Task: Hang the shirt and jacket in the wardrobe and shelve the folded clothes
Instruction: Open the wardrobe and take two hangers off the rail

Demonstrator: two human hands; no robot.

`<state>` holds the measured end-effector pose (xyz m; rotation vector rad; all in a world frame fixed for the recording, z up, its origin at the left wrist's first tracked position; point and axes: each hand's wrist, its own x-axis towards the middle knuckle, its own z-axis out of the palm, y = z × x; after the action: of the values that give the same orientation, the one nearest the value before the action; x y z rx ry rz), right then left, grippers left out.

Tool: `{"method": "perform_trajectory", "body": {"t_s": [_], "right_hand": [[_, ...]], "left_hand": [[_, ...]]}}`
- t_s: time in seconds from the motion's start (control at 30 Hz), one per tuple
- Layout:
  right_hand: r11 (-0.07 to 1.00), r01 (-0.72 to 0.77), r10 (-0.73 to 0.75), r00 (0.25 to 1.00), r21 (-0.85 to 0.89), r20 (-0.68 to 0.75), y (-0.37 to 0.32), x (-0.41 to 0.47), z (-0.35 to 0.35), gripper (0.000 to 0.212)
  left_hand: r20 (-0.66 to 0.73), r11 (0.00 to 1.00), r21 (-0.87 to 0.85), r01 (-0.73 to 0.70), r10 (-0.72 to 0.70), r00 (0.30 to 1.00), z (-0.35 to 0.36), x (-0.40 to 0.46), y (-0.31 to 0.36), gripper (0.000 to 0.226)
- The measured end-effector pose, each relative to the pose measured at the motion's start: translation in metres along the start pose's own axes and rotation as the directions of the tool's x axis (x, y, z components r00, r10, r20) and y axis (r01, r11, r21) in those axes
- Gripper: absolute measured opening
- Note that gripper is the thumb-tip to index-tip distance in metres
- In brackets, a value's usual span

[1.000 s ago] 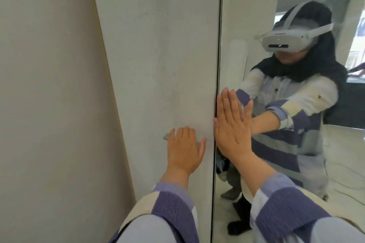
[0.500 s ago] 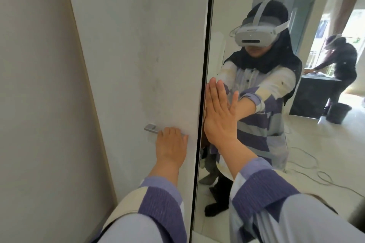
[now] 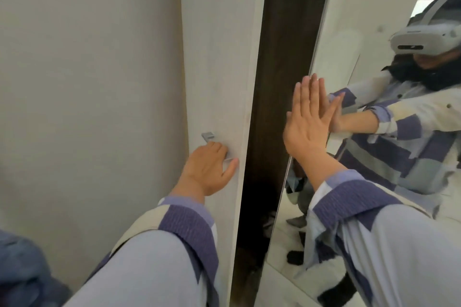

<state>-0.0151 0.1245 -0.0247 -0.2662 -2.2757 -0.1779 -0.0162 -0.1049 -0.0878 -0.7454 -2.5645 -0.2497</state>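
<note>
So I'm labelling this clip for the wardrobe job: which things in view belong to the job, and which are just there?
Part of the job:
- white door, its metal handle gripped by the left hand
- mirrored door, right hand flat against it
- dark gap into the wardrobe

Just there:
- wall
- blue cloth, bottom left, too blurred to identify

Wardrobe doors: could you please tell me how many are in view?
2. The white door is on the left, its handle under the left hand. The mirrored door is on the right, under the flat right hand. Others may lie outside the frame.
</note>
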Motion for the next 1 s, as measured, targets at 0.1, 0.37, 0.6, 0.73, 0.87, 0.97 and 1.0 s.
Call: {"method": "perform_trajectory", "body": {"t_s": [0.1,0.37,0.6,0.73,0.87,0.97,1.0], "right_hand": [[0.978,0.171,-0.170,0.985,0.120,-0.020,-0.037,-0.003,-0.009,0.064],[0.840,0.383,-0.381,0.921,0.384,-0.084,-0.122,-0.009,-0.016,0.059],[0.758,0.495,-0.485,0.863,0.426,-0.140,-0.159,-0.011,-0.024,0.059],[0.663,0.554,-0.556,0.815,0.504,-0.165,-0.184,-0.007,-0.024,0.060],[0.601,0.608,-0.621,0.764,0.518,-0.176,-0.213,0.007,-0.019,0.062],[0.540,0.612,-0.656,0.736,0.578,-0.167,-0.244,0.015,-0.014,0.064],[0.522,0.615,-0.662,0.729,0.591,-0.174,-0.255,0.018,-0.012,0.064]], "left_hand": [[-0.027,0.997,0.028,0.071,-0.070,0.997,-0.008,-0.014,-0.011,0.059],[-0.164,0.968,0.082,0.236,-0.221,0.961,-0.049,-0.040,-0.013,0.064],[-0.463,0.915,0.302,0.268,-0.106,0.880,-0.096,-0.046,-0.031,0.101],[-0.427,0.823,0.502,0.267,-0.032,0.904,-0.121,-0.056,-0.048,0.095],[-0.430,0.695,0.613,0.376,-0.106,0.897,-0.129,-0.072,-0.072,0.093],[-0.444,0.603,0.661,0.447,-0.166,0.880,-0.127,-0.073,-0.094,0.092],[-0.437,0.572,0.682,0.455,-0.180,0.881,-0.126,-0.071,-0.102,0.089]]}}
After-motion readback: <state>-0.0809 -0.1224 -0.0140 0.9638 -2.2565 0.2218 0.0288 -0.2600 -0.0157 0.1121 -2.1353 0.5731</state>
